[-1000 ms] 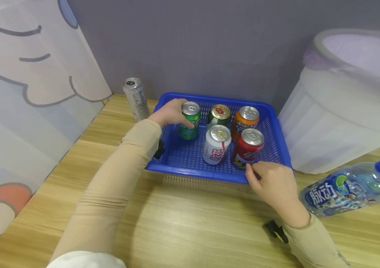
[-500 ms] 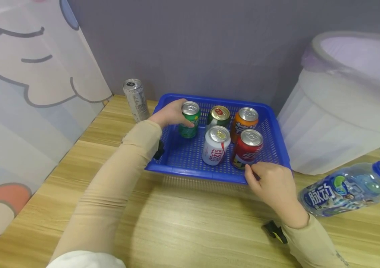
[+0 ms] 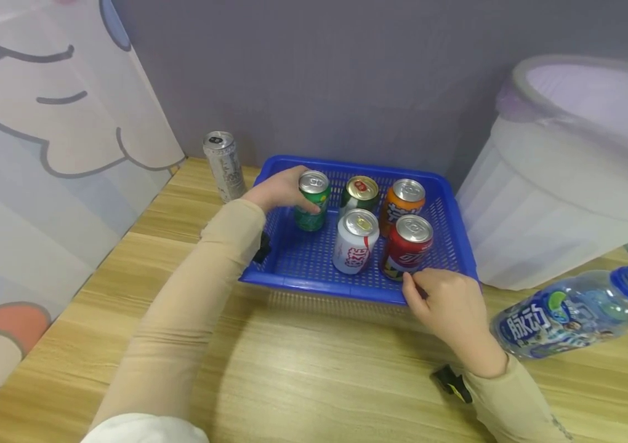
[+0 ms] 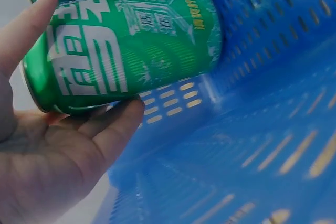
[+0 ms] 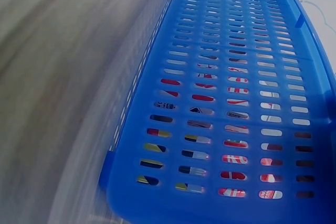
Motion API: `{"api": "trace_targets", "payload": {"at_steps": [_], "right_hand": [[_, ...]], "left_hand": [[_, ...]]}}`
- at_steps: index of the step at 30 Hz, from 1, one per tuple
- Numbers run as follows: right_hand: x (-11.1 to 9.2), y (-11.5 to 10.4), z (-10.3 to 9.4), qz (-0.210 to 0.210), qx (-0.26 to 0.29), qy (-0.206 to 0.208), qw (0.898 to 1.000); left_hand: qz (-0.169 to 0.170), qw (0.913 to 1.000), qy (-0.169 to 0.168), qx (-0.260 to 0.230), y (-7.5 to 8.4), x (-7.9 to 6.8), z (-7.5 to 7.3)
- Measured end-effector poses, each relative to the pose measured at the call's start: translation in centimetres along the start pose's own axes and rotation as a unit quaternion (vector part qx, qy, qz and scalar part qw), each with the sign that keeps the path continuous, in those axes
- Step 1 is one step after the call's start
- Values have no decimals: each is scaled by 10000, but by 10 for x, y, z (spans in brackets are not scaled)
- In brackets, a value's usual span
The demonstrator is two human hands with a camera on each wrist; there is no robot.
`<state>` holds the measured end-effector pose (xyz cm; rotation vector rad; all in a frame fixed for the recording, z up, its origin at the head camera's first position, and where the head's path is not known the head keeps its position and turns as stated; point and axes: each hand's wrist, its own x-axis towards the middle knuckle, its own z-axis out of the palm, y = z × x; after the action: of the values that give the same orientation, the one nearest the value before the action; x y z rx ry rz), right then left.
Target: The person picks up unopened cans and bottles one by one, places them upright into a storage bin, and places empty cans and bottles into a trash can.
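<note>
My left hand grips a green soda can standing at the left back of a blue plastic basket. The left wrist view shows thumb and fingers on opposite sides of this can. Beside it in the basket stand a dark green can with a gold top, an orange can, a white can and a red can. My right hand, fingers curled, holds the basket's rim at the near right corner. Only the basket's slotted wall shows in the right wrist view, with cans behind it.
A tall silver can stands on the wooden table left of the basket, by the grey partition. To the right are a white bin with a purple liner and a clear bottle lying tilted.
</note>
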<state>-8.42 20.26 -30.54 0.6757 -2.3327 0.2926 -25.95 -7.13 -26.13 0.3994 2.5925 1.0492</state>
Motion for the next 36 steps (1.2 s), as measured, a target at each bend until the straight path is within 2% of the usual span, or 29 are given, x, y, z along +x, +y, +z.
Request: {"api": "trace_targets", "payload": {"at_steps": [10, 12, 14, 16, 19, 24, 29, 36], "right_hand": [[1, -1, 0, -6, -23, -26, 10000], [1, -1, 0, -5, -26, -29, 10000], [1, -1, 0, 0, -30, -36, 10000], [0, -1, 0, 17, -34, -40, 10000], [0, -1, 0, 39, -43, -46, 10000], [-2, -2, 0, 44, -25, -10, 10000], [-1, -2, 1, 19, 9, 7, 10000], [-1, -1, 0, 37, 9, -3, 10000]], "left_hand": [[-85, 9998, 132, -123, -2, -6, -10], [-132, 9992, 159, -355, -5, -8, -13], [-108, 9966, 213, -790, -10, -11, -16], [-109, 9902, 286, -1362, -14, -13, -19], [-39, 9835, 381, -1767, -17, -15, -21], [46, 9838, 531, -1713, -14, -15, -23], [60, 9783, 594, -1982, -10, -19, -25], [333, 9712, 589, -2283, -4, -26, -28]]}}
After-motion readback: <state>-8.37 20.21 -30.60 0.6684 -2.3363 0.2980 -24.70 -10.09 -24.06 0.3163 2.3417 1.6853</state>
